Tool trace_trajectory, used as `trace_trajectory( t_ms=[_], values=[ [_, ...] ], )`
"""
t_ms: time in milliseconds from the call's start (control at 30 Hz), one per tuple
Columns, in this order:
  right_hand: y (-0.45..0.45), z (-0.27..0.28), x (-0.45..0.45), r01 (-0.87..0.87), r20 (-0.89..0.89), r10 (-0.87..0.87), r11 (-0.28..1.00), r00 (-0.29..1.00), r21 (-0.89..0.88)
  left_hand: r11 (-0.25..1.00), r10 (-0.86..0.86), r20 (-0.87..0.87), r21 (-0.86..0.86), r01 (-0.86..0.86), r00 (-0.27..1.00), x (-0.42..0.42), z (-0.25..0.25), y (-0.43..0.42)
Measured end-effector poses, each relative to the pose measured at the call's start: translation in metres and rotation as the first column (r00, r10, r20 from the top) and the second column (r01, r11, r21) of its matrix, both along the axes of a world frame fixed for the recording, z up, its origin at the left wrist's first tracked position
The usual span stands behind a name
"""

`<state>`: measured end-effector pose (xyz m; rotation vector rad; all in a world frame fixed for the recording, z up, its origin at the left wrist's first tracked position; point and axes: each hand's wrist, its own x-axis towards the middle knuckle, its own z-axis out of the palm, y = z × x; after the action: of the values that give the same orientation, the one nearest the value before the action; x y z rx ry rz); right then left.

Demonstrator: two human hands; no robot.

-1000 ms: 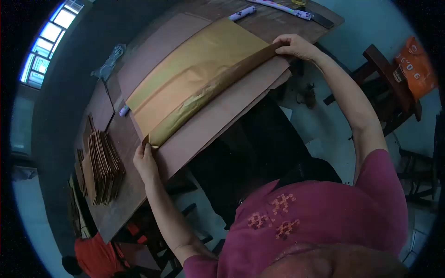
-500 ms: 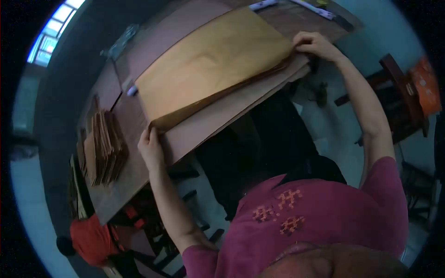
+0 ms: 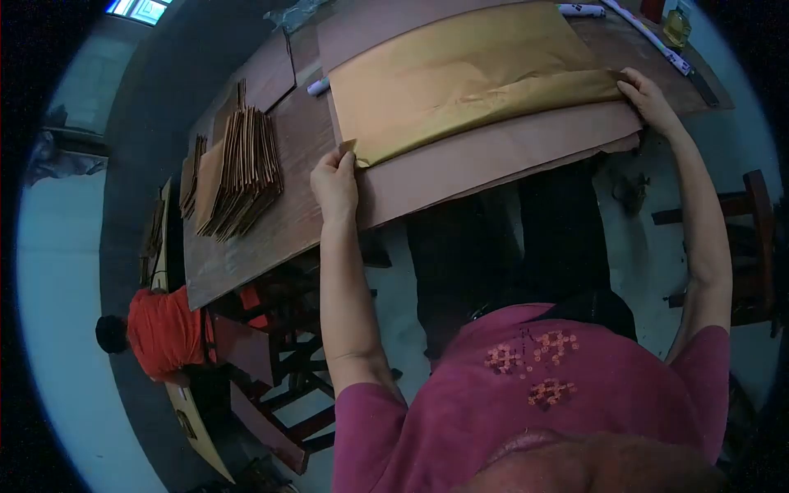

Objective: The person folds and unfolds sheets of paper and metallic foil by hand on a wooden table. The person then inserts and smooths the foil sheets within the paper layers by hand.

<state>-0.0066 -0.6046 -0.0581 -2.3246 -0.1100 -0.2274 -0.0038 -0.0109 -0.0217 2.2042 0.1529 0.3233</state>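
Note:
A large golden-brown paper sheet (image 3: 460, 62) lies on the table before me, its near edge raised and curled over in a crinkled strip. My left hand (image 3: 335, 185) pinches the near left corner between thumb and fingers. At the other end, my right hand (image 3: 649, 103) grips the near right corner the same way. Under the golden paper are pinkish-brown sheets (image 3: 501, 156), which stick out past the table's near side.
Folded brown paper pieces (image 3: 242, 168) stand stacked on the table (image 3: 300, 177) at left. White printed tubes (image 3: 645, 33) and a bottle of yellow liquid (image 3: 677, 28) are at the far right. A person in red (image 3: 167, 333) is at lower left. A wooden chair (image 3: 756, 246) stands at right.
The near edge of the golden paper, lifted before, is now curled over onto the sheet, both hands still on its corners. The view has shifted, so everything sits further right or higher.

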Motion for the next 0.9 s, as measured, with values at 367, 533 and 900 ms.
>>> trace_trajectory(
  t_ms=[367, 533, 900],
  values=[
    [0.032, 0.014, 0.000, 0.189, 0.113, -0.166, 0.951, 0.980, -0.245, 0.997, -0.017, 0.072, 0.074, 0.012, 0.997, 0.000, -0.003, 0.002],
    [0.044, 0.014, 0.001, 0.332, 0.109, -0.313, 0.891, 0.943, -0.308, 0.998, -0.004, 0.132, 0.066, -0.004, 0.991, 0.009, -0.015, 0.003],
    [0.061, 0.030, 0.000, 0.333, -0.014, -0.380, 0.826, 0.925, -0.455, 0.852, 0.155, 0.061, 0.498, -0.165, 0.986, -0.007, 0.002, -0.016]
  ],
)
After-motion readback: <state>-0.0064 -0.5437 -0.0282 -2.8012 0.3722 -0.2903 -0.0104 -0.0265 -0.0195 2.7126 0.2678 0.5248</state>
